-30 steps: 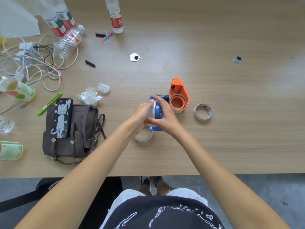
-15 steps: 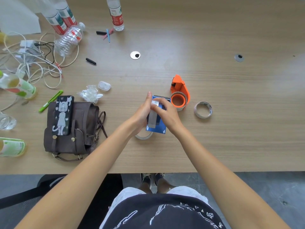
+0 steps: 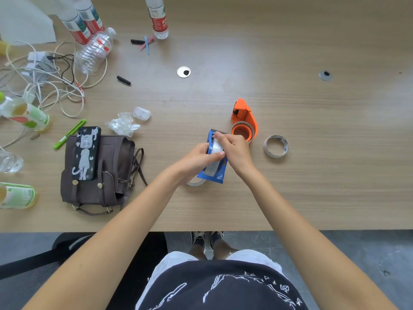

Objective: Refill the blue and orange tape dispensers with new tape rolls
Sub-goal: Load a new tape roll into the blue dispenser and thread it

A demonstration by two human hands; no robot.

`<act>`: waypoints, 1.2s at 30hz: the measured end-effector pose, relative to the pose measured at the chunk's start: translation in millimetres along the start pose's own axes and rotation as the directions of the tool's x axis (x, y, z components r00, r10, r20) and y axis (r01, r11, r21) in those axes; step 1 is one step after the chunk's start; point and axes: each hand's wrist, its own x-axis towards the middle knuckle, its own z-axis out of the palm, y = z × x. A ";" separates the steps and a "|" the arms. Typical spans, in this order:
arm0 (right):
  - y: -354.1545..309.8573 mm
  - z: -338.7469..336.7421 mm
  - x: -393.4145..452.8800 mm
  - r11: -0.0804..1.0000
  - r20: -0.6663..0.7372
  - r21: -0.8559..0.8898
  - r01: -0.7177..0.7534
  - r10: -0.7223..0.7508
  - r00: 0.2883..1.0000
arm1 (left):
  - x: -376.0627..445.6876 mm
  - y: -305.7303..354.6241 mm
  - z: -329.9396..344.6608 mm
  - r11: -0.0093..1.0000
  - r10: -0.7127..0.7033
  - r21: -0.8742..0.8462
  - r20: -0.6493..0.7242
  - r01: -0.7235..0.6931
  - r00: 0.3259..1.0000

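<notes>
The blue tape dispenser is in the middle of the table, held between both hands with a clear tape roll in it. My left hand grips its left side, thumb on the roll. My right hand holds its right side, with fingers pinching near the serrated cutter at the far end. The orange dispenser lies just beyond my right hand with a roll seated in it. A near-empty tape ring lies to the right. Another ring peeks out under my left wrist.
A brown bag with a phone on it lies at the left. Bottles, tangled cables, a green pen, crumpled plastic and a small white case crowd the far left. The table edge runs near my body.
The blue dispenser has tilted so its cutter end points away. My right fingers have moved up to the cutter end and my left thumb now presses on the roll.
</notes>
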 end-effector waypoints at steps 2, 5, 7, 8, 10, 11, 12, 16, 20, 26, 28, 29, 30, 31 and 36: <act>-3.7 -5.0 -5.8 0.996 0.055 -0.066 0.064 -0.061 0.997 | 1.2 2.2 -3.1 1.000 0.000 0.009 -0.044 0.000 0.999; -9.0 -11.2 -12.4 0.969 0.101 -0.172 0.175 -0.159 0.982 | 4.7 2.6 -7.0 0.999 -0.016 0.037 -0.070 0.018 0.997; -9.8 -12.8 -11.0 0.953 0.087 -0.221 0.209 -0.194 0.977 | 6.1 1.6 -5.6 0.998 -0.003 0.055 -0.078 0.007 0.997; -9.5 -12.9 -8.6 0.951 0.070 -0.228 0.208 -0.197 0.978 | 6.4 1.4 -4.3 0.998 0.006 0.059 -0.083 -0.001 0.997; -8.7 -13.1 -1.7 0.961 0.030 -0.214 0.174 -0.171 0.985 | 5.7 2.1 -1.7 0.997 0.025 0.073 -0.079 -0.019 0.997; -8.9 -13.9 2.2 0.967 0.016 -0.207 0.147 -0.147 0.989 | 5.5 2.7 -0.6 0.997 0.031 0.079 -0.072 -0.025 0.997; -9.6 -14.9 5.9 0.972 0.013 -0.202 0.121 -0.121 0.993 | 5.6 3.0 -0.1 0.996 0.034 0.081 -0.067 -0.029 0.997; -11.7 -19.5 15.0 0.990 0.073 -0.142 0.024 -0.014 0.997 | 7.1 2.2 0.5 0.994 0.042 0.101 -0.097 -0.032 0.994; -8.4 -21.4 18.9 0.991 0.120 -0.135 -0.025 0.041 0.992 | 7.5 -0.6 2.5 0.993 0.040 0.113 -0.109 -0.028 0.993; -1.1 -24.9 15.6 0.993 0.190 -0.081 -0.082 0.096 0.977 | 5.9 -4.0 2.6 0.991 0.035 0.134 -0.069 -0.026 0.997; 0.0 -26.3 15.4 0.994 0.214 -0.040 -0.102 0.108 0.971 | 5.4 -3.8 3.7 0.991 0.040 0.130 -0.072 -0.031 0.997; 0.6 -26.8 15.5 0.994 0.215 -0.020 -0.106 0.108 0.971 | 5.3 -3.4 4.0 0.991 0.045 0.129 -0.075 -0.035 0.996; 1.0 -27.1 15.6 0.994 0.208 -0.001 -0.105 0.103 0.973 | 5.3 -3.0 4.2 0.991 0.049 0.127 -0.080 -0.038 0.996; 1.7 -27.1 15.9 0.995 0.194 0.014 -0.103 0.098 0.976 | 5.4 -2.3 4.0 0.991 0.052 0.124 -0.085 -0.041 0.995; 0.6 -24.7 18.8 0.997 0.109 -0.061 -0.047 0.054 0.993 | 6.2 -3.2 2.0 0.993 0.048 0.108 -0.101 -0.037 0.994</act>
